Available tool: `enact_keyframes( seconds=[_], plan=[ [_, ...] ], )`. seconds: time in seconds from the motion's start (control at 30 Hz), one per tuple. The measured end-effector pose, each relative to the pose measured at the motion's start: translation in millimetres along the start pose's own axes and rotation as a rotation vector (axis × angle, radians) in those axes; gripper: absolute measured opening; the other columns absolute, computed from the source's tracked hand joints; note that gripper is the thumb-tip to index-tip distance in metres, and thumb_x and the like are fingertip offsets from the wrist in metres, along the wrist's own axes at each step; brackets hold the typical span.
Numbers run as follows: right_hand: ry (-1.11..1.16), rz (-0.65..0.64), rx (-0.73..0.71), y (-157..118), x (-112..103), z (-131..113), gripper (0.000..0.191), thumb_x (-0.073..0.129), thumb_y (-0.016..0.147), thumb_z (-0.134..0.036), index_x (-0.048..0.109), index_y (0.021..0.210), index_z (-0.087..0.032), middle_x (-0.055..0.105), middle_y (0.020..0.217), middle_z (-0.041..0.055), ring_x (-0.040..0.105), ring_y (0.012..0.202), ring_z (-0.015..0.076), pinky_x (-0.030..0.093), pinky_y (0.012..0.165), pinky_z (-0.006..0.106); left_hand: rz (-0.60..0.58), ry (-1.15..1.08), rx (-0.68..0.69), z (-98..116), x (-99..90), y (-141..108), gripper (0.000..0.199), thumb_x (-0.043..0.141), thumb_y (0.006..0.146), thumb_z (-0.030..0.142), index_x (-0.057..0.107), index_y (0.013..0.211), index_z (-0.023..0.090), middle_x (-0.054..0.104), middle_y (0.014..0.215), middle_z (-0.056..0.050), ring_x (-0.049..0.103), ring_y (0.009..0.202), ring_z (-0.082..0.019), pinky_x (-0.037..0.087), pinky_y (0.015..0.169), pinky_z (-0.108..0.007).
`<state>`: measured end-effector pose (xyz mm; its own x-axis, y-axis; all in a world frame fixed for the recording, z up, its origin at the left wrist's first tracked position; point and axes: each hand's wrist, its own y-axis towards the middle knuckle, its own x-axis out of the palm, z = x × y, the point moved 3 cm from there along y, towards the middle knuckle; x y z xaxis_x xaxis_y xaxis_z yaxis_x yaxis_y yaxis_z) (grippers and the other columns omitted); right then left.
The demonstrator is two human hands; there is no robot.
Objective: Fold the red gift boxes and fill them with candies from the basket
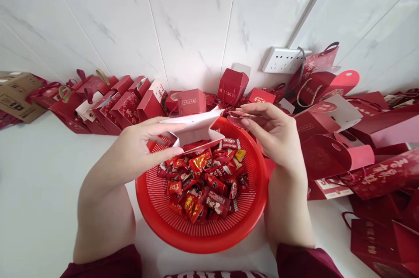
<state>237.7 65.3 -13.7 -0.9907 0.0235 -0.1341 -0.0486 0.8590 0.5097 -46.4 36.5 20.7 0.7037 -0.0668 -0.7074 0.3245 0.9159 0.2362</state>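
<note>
My left hand (pixel 149 145) is closed around the side of a small gift box (pixel 198 123), its thumb in front and fingers behind. The box is tilted over the basket, with its white inside showing. At the box's right end, my right hand (pixel 273 132) pinches a small dark red piece (pixel 240 115), perhaps a tag or cord; its exact kind is unclear. Beneath both hands stands a round red plastic basket (pixel 203 243) with a perforated wall. In it lies a heap of wrapped candies (pixel 199 182), mostly red, some with gold print.
Folded red gift boxes (pixel 126 105) stand in a row along the tiled wall at left, near a brown carton (pixel 19 97). Many more red boxes (pixel 330 156) crowd the right side. A white power strip (pixel 283 60) sits against the wall.
</note>
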Motion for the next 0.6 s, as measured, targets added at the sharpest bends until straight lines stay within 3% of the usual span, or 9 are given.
enact_keyframes(
  seconds=[0.07,0.17,0.33,0.47,0.6],
  plan=[
    [-0.001,-0.017,0.011,-1.9,-1.5,-4.7,0.016,0.069,0.094,-0.029,0.07,0.109,-0.023,0.078,0.104,0.004,0.076,0.095,0.0203,0.064,0.086,0.037,-0.083,0.018,0.002,0.5,4.5,2.3,0.043,0.073,0.088,0.045,0.071,0.13,0.037,0.069,0.136,-0.001,0.067,0.115,-0.025,0.06,0.097,-0.039],
    [-0.083,-0.027,-0.025,-7.7,-6.4,-14.9,0.012,0.068,0.096,-0.031,0.073,0.105,-0.024,0.077,0.101,0.0043,0.074,0.089,0.0206,0.063,0.077,0.037,-0.116,0.024,0.013,-1.3,9.9,7.4,0.045,0.071,0.089,0.041,0.069,0.133,0.036,0.067,0.138,-0.001,0.068,0.113,-0.025,0.059,0.099,-0.039],
    [-0.187,-0.016,-0.233,-22.3,-10.6,-43.3,0.013,0.074,0.09,-0.023,0.077,0.1,-0.032,0.073,0.096,0.0027,0.068,0.098,0.0219,0.058,0.083,0.038,-0.194,0.035,0.058,0.0,13.2,6.5,0.054,0.076,0.086,0.038,0.064,0.139,0.037,0.068,0.136,0.001,0.066,0.119,-0.024,0.056,0.101,-0.036],
    [-0.306,-0.296,-0.314,-22.2,12.1,-65.9,0.011,0.071,0.093,-0.019,0.073,0.101,-0.027,0.075,0.095,0.0019,0.07,0.09,0.0191,0.057,0.08,0.034,-0.218,0.074,0.086,5.1,14.0,2.3,0.055,0.076,0.087,0.043,0.062,0.14,0.035,0.064,0.143,0.0,0.061,0.129,-0.024,0.05,0.11,-0.037],
    [-0.702,-0.554,-0.37,-10.1,52.6,-75.6,0.013,0.057,0.098,-0.011,0.067,0.103,-0.018,0.075,0.097,0.005,0.069,0.081,0.0177,0.051,0.07,0.029,-0.202,0.058,0.101,5.5,16.4,2.6,0.056,0.075,0.087,0.041,0.061,0.141,0.032,0.062,0.145,-0.001,0.058,0.133,-0.025,0.048,0.114,-0.038]
  ],
)
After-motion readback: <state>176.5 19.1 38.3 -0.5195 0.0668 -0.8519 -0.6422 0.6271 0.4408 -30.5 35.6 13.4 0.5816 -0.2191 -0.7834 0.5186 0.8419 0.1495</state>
